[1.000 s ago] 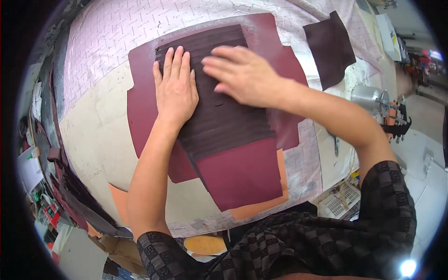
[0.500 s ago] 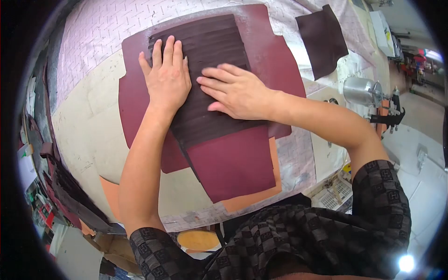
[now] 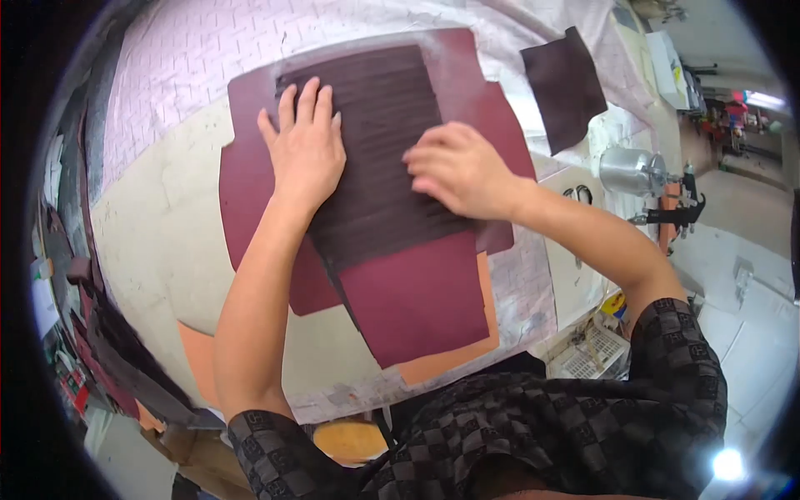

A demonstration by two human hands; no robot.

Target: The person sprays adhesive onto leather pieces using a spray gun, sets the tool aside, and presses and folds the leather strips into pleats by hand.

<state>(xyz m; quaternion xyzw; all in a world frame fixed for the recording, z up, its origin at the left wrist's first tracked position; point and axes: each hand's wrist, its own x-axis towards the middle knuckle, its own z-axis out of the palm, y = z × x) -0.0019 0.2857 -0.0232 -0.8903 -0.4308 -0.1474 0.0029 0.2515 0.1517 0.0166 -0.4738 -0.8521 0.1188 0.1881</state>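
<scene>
A dark brown ribbed panel [image 3: 379, 133] lies over a large maroon leather-like sheet [image 3: 250, 192]. Its lower edge meets a smooth maroon piece [image 3: 417, 300] nearest my body. My left hand [image 3: 307, 158] rests with fingers spread on the upper left part of the ribbed panel, its thumb reaching over the maroon sheet. Near the panel's right edge is my right hand [image 3: 467, 171], slightly blurred, its fingers loosely bent and the thumb apart. Nothing shows in its grasp; whether it touches the panel is hard to tell.
A separate dark brown piece [image 3: 562, 92] lies at the upper right. Beside it stands a spray gun with a metal cup [image 3: 633, 171], and scissors [image 3: 577, 197] lie nearby. Orange sheet material [image 3: 450, 364] shows under the maroon piece. A white plastic basket [image 3: 590, 357] is below the table edge.
My right hand has slid rightward across the ribbed panel, and its fingers have bent more. My left hand stays flat in place on the panel. The whole view has shifted slightly.
</scene>
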